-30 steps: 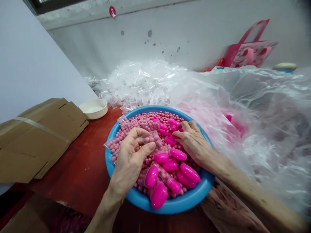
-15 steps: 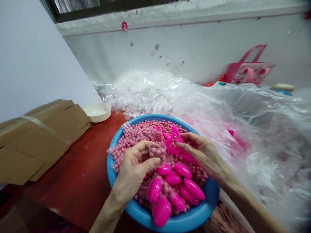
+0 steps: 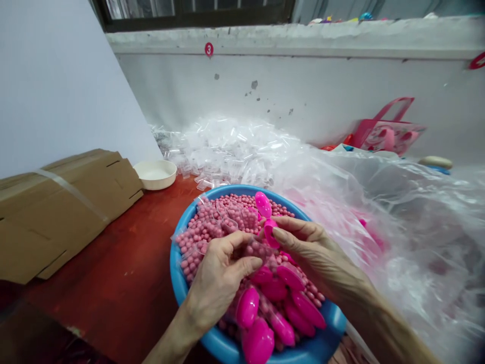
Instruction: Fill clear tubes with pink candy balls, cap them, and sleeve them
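Note:
A blue basin [image 3: 176,275] full of small pink beads [image 3: 192,233] stands in front of me. Over it, my left hand [image 3: 217,285] pinches a clear plastic tube [image 3: 258,248] with pink beads inside. Between the thumb and fingers of my right hand [image 3: 318,253] is a bright pink flip cap [image 3: 271,232], its oval lid standing up. The cap is close to the tube's open end; whether they touch I cannot tell. Filled tubes with shiny pink caps [image 3: 248,307] lie at the basin's near side. Several uncapped filled tubes [image 3: 227,222] rest at its far left.
Behind the basin is a heap of clear empty tubes [image 3: 227,146]. A large clear plastic bag [image 3: 409,242] with pink pieces spreads on the right. A cream bowl [image 3: 156,182] and folded cardboard [image 3: 71,217] stand on the red tabletop [image 3: 113,288]. A pink bag [image 3: 390,136] leans by the wall.
My right hand has lifted a pink cap out of the loose caps and brought it toward the tube. The tube in my left hand has tipped toward the cap. The view has shifted slightly.

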A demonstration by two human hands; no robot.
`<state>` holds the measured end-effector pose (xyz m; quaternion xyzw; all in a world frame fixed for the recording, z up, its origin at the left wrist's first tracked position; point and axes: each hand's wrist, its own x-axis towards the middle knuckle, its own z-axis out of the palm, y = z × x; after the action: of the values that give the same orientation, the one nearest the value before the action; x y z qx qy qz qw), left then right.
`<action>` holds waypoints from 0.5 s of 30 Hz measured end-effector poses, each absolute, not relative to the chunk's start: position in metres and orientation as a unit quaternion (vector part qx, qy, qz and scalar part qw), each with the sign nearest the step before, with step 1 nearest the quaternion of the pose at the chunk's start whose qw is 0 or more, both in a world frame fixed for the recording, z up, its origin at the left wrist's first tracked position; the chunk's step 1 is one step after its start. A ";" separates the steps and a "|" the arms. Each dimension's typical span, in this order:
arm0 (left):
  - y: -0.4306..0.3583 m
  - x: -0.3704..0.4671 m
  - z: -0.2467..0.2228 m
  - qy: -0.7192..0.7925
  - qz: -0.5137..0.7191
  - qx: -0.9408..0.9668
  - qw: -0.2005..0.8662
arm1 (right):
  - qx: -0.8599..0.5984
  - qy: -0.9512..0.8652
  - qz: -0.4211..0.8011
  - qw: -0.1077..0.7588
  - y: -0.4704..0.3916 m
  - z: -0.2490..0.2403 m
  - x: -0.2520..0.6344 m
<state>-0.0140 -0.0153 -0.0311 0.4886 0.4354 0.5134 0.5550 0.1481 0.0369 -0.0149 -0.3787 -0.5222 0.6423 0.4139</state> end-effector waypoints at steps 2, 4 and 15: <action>-0.016 -0.014 -0.030 0.421 0.515 0.489 0.564 | -0.382 -0.558 0.607 0.417 0.035 -0.011 0.143; -0.017 -0.014 -0.030 0.418 0.523 0.486 0.562 | -0.383 -0.628 0.524 0.429 0.033 -0.008 0.139; -0.019 -0.015 -0.037 0.450 0.518 0.493 0.535 | -0.310 -0.873 0.032 0.375 0.009 -0.012 0.148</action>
<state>-0.0155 -0.0194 -0.0374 0.4928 0.4497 0.5183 0.5350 0.1481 0.0089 -0.0116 -0.3103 -0.8729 0.0322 0.3751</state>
